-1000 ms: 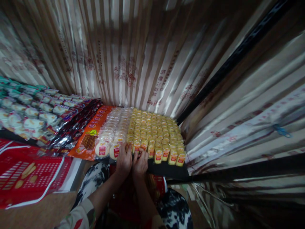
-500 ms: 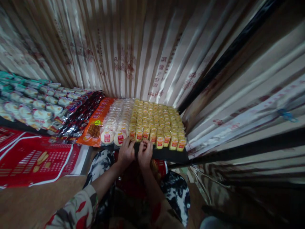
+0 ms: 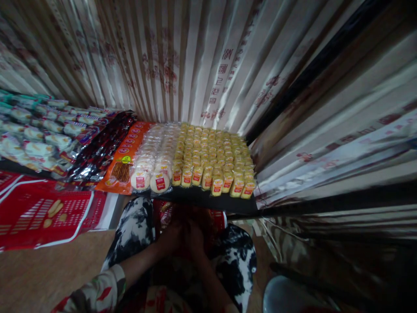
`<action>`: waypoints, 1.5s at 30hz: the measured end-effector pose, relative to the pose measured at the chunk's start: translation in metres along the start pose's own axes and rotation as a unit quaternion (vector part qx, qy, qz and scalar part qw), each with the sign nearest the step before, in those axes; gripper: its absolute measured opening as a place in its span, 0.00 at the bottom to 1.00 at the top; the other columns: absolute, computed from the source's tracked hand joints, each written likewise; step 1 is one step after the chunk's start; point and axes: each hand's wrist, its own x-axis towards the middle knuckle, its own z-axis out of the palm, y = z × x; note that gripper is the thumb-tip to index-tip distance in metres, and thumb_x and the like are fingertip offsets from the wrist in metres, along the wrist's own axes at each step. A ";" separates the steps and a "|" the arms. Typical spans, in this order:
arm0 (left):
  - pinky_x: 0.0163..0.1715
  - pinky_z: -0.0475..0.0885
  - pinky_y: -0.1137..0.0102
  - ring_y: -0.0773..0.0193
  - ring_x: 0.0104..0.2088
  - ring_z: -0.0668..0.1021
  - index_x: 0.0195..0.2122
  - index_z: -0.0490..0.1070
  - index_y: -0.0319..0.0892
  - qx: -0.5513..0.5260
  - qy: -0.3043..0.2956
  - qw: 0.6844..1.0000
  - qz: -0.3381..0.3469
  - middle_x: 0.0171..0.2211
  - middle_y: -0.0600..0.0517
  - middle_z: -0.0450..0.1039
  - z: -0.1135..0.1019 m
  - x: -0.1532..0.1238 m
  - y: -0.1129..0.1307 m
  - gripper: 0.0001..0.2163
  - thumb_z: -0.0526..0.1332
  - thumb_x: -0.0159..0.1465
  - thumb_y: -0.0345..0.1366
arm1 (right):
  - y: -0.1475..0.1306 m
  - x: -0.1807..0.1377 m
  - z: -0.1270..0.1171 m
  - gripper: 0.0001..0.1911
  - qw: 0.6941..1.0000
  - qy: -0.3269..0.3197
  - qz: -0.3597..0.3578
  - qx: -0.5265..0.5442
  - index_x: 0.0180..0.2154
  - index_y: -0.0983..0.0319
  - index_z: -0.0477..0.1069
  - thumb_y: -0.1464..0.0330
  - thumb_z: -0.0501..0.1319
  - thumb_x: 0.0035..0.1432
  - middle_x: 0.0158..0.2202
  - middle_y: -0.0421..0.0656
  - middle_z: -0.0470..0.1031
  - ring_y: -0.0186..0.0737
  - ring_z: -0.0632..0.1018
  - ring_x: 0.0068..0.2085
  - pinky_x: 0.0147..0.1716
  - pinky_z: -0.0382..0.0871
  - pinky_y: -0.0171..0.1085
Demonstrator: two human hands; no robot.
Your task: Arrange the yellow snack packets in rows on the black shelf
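Note:
Between my knees, below the black shelf edge [image 3: 228, 202], my left hand [image 3: 171, 237] and my right hand [image 3: 194, 237] are close together in deep shadow. Their fingers are too dark to make out, and so is anything in them. They are over a red package [image 3: 165, 213] that shows only in part. Above them on the shelf stand rows of small yellow-wrapped snack cakes [image 3: 213, 158] with red labels. Left of those are rows of round white biscuits [image 3: 160, 180] in clear wrap.
An orange snack bag [image 3: 122, 167], dark shiny packets [image 3: 97, 154] and white wrapped packets [image 3: 42, 143] fill the shelf leftward. A red printed bag [image 3: 48, 213] hangs below. Pleated curtain [image 3: 182, 56] closes the back, with a dark pole [image 3: 312, 74] at right. A pale rounded object [image 3: 286, 295] sits lower right.
Both hands have dropped from the shelf's front edge, by the yellow cakes, into the shadow between my knees. The view has shifted slightly.

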 end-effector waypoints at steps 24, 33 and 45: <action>0.40 0.71 0.67 0.63 0.39 0.73 0.37 0.70 0.40 -0.068 0.218 0.966 0.125 0.37 0.47 0.70 -0.049 0.019 0.031 0.10 0.49 0.63 0.29 | -0.086 0.101 -0.063 0.21 0.969 0.186 -0.162 -0.009 0.56 0.68 0.57 0.72 0.45 0.62 0.55 0.54 0.64 0.43 0.62 0.59 0.55 0.61 0.50; 0.40 0.70 0.67 0.63 0.39 0.73 0.35 0.71 0.41 -0.074 0.197 0.968 0.133 0.36 0.47 0.70 -0.041 0.012 0.031 0.12 0.47 0.65 0.31 | -0.084 0.097 -0.065 0.21 0.975 0.152 -0.159 0.004 0.55 0.68 0.60 0.71 0.44 0.63 0.59 0.54 0.59 0.44 0.59 0.61 0.56 0.60 0.48; 0.41 0.71 0.66 0.62 0.38 0.74 0.33 0.71 0.40 -0.071 0.172 0.978 0.098 0.36 0.46 0.71 -0.027 0.003 0.022 0.13 0.47 0.62 0.28 | -0.069 0.078 -0.073 0.19 0.962 0.210 -0.170 -0.025 0.52 0.66 0.63 0.71 0.45 0.62 0.54 0.55 0.62 0.45 0.64 0.57 0.54 0.63 0.49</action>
